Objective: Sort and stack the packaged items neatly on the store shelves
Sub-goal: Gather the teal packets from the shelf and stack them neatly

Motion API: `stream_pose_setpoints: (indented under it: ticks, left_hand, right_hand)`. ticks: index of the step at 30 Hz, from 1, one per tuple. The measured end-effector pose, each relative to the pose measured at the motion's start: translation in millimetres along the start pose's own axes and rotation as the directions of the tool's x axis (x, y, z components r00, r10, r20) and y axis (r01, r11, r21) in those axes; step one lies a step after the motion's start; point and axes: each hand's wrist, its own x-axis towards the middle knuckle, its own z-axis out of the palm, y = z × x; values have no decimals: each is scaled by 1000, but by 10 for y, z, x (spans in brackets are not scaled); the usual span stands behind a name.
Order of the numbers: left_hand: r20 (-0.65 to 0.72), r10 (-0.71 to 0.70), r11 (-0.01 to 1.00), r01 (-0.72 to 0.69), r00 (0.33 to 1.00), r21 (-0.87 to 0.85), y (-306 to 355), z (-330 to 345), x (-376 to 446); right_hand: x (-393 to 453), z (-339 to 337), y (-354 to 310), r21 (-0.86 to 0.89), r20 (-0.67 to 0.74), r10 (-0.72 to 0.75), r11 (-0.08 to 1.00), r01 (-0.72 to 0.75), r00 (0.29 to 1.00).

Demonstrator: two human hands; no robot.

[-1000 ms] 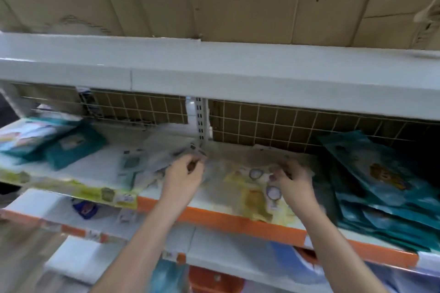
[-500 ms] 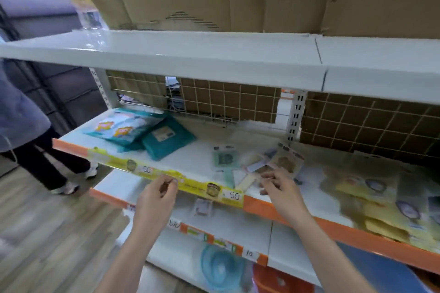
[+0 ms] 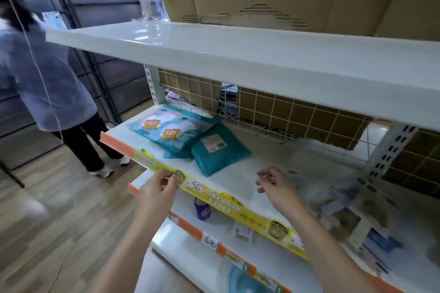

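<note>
Packets in teal film (image 3: 220, 150) lie on the middle shelf (image 3: 238, 181), toward its left end, in a loose overlapping heap: two with a cartoon print (image 3: 166, 129) face up, a plain teal one turned label-up, leaning on them. They look light, soft and a bit slippery, the sort of pouch that sags if lifted by a corner; I'd take one by both short edges or slide a flat palm under it. Their long axes run roughly from the shelf's front lip back toward the wire grid (image 3: 273, 112), each skewed a little differently, so none sits square to the edge.

To the right, a blurred scatter of small carded items (image 3: 345, 211) lies flat, too smeared to read their direction.

The right hand (image 3: 277, 188) hovers over the bare shelf between the two groups, fingers loosely curled and holding nothing I can make out. The left hand (image 3: 158, 189) pinches the yellow price strip (image 3: 214, 191) on the shelf's front edge.

Beyond, another person (image 3: 47, 78) stands in the aisle.
</note>
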Motion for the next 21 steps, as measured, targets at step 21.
stream_pose_setpoints:
  ticks: [21]
  left_hand:
    - [207,-104,870,-12,973,494,-613,-65,2537]
  right_hand:
    - [1204,1455,-484,-601,76,77,799,-16,994]
